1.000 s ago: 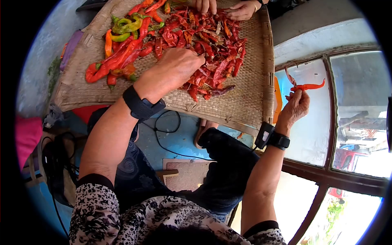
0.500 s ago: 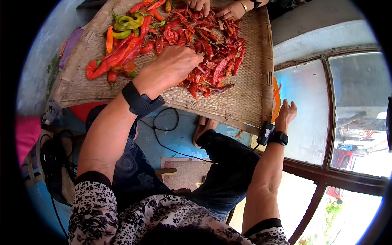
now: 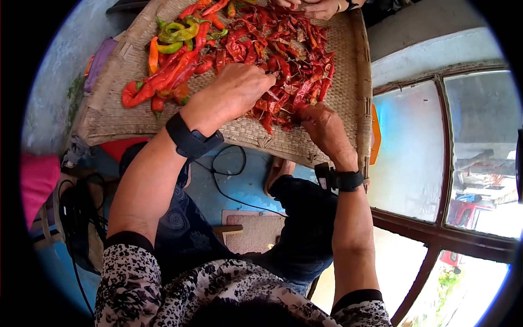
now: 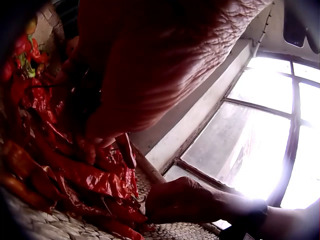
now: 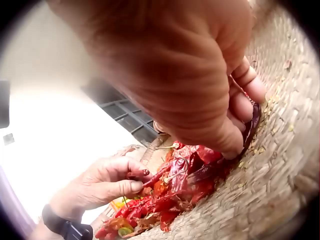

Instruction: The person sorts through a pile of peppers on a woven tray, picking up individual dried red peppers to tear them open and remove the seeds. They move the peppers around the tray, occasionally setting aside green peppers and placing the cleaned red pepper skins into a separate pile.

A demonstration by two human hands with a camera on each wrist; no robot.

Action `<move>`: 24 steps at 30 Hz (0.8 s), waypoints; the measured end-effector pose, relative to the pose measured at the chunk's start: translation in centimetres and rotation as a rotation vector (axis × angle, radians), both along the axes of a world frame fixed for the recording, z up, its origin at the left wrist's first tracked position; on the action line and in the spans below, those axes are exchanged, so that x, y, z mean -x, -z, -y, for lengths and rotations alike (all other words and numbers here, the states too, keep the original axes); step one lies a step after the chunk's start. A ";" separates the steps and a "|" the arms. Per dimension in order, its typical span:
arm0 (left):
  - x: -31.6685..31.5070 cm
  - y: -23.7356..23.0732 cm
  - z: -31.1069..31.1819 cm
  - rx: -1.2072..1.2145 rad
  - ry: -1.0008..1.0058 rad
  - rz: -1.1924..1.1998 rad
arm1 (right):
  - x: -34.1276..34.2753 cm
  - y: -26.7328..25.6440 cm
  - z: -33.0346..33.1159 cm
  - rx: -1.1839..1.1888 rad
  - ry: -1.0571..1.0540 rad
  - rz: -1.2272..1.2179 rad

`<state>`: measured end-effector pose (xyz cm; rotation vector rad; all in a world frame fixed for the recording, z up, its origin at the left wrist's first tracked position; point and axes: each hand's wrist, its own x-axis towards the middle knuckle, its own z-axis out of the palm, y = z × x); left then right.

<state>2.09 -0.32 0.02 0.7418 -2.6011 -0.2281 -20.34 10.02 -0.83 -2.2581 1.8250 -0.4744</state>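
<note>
Wrinkled dried red chili peppers (image 3: 278,41) lie heaped on a woven bamboo tray (image 3: 340,82). My left hand (image 3: 231,92) stays low over the heap, and in the right wrist view its thumb and finger pinch a dried chili (image 5: 158,177). At the heap's near right edge, my right hand (image 3: 327,131) reaches down to the weave. The right wrist view has its curled fingers (image 5: 232,145) gripping a long dark-red dried chili (image 5: 254,122), partly hidden behind them. Fresh red chilies (image 3: 171,73) and green ones (image 3: 177,34) form a group at the tray's left.
Another person's hands (image 3: 313,6) work at the tray's far edge. An orange object (image 3: 376,136) stands beyond the tray's right rim, beside the framed window (image 3: 408,158). A black cable (image 3: 231,173) runs across the floor below. A pink cloth (image 3: 38,185) is at far left.
My right hand held a red chili out right of the tray, then let it go by the orange object. Now it has come back to the heap. The left hand has barely moved.
</note>
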 end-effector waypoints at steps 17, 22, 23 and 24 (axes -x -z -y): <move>0.5 0.2 0.4 -0.026 -0.021 0.109 | -0.6 -0.5 -0.7 0.015 0.008 0.023; 0.1 0.1 0.6 -0.033 -0.014 0.066 | 1.2 -3.0 -1.2 0.301 0.252 0.135; 0.0 0.1 0.6 -0.001 -0.005 0.032 | 2.2 -3.4 -1.2 0.418 0.339 0.063; -0.1 -0.1 0.6 -0.002 -0.009 0.031 | 3.5 -3.4 -1.4 0.425 0.511 0.066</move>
